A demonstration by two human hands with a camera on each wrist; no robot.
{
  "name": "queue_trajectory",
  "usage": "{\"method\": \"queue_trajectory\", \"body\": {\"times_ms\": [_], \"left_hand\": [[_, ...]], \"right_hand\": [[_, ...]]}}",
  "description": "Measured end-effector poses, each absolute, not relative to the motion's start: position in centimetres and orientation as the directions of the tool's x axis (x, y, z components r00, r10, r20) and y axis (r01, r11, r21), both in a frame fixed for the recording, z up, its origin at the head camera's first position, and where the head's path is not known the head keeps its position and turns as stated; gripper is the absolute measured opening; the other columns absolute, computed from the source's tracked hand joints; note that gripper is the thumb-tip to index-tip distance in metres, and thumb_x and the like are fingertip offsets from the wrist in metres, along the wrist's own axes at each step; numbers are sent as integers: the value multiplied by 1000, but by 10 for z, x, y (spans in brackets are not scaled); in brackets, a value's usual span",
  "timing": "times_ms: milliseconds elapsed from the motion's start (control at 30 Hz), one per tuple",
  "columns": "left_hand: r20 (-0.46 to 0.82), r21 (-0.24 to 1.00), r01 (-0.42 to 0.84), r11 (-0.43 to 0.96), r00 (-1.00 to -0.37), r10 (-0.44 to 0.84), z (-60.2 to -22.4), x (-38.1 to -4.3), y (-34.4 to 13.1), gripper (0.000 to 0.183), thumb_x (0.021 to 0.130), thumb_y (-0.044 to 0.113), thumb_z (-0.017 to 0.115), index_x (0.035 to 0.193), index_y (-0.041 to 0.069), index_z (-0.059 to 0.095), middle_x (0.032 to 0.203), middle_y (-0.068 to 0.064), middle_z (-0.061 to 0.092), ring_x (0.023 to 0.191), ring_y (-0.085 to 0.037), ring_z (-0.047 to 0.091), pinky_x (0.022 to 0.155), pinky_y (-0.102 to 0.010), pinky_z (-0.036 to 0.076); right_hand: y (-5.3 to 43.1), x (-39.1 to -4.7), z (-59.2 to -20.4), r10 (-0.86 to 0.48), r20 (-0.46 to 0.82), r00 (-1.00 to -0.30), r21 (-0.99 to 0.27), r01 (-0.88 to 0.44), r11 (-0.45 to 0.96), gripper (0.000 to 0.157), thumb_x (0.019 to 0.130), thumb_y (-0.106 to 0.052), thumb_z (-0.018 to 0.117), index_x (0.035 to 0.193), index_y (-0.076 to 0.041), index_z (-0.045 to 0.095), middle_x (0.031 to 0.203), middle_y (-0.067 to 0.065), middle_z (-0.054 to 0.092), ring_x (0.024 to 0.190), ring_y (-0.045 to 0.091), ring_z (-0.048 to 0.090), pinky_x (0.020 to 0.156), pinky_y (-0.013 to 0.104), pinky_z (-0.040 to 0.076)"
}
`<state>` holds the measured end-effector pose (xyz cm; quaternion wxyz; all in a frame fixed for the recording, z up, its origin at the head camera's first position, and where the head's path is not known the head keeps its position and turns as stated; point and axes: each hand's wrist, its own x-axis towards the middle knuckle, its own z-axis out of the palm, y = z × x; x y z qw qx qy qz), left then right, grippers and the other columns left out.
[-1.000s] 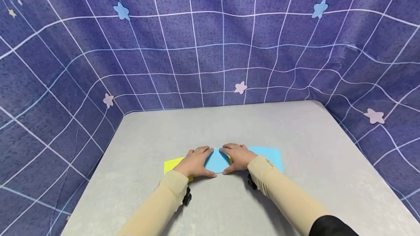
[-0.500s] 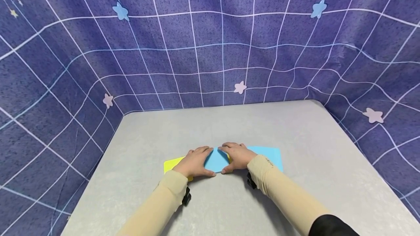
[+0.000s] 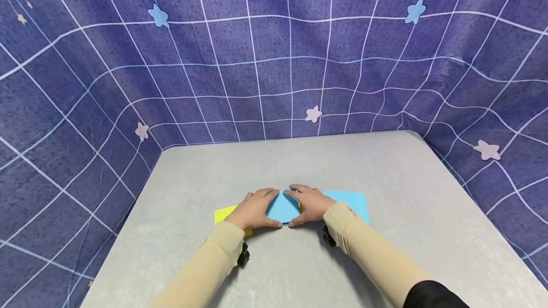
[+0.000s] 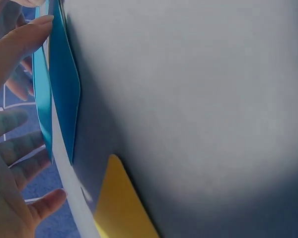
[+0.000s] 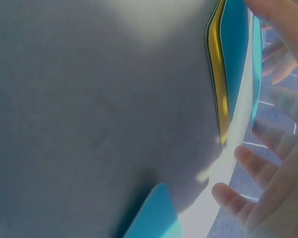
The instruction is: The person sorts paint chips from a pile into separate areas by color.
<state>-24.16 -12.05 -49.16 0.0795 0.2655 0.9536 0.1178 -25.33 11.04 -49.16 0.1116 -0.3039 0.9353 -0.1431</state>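
Observation:
Between my hands in the head view lies a thin blue sheet (image 3: 283,207). My left hand (image 3: 257,210) pinches its left part, thumb at the near edge and fingers at the far edge. My right hand (image 3: 311,205) pinches the right part the same way. The left wrist view shows a darker blue layer (image 4: 64,94) below a lighter strip (image 4: 42,94). A yellow layer (image 5: 218,74) shows below the blue in the right wrist view. A flat yellow sheet (image 3: 224,214) lies partly under my left forearm. Another blue sheet (image 3: 356,203) lies beyond my right wrist.
A grey table top (image 3: 274,165) carries the sheets. Purple-blue curtain (image 3: 291,75) with grid lines and stars stands behind it and along both sides. Both wrists wear black straps, partly hidden by beige sleeves (image 3: 368,251).
The middle blue sheet has risen a little, with both hands, and a dark line now shows along its near edge. The outer yellow and blue sheets stay put.

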Motion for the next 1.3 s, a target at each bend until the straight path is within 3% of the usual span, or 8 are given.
{"method": "queue_trajectory", "body": {"times_ms": [1300], "left_hand": [[-87, 225, 583, 781, -786, 612, -491, -249, -51, 101, 82, 62, 80, 159, 9, 41, 158, -12, 44, 144, -30, 42, 113, -56, 35]], "right_hand": [[180, -238, -492, -531, -91, -843, -334, -476, 813, 99, 81, -55, 85, 159, -12, 42, 160, 19, 39, 145, 38, 39, 110, 67, 34]]}}
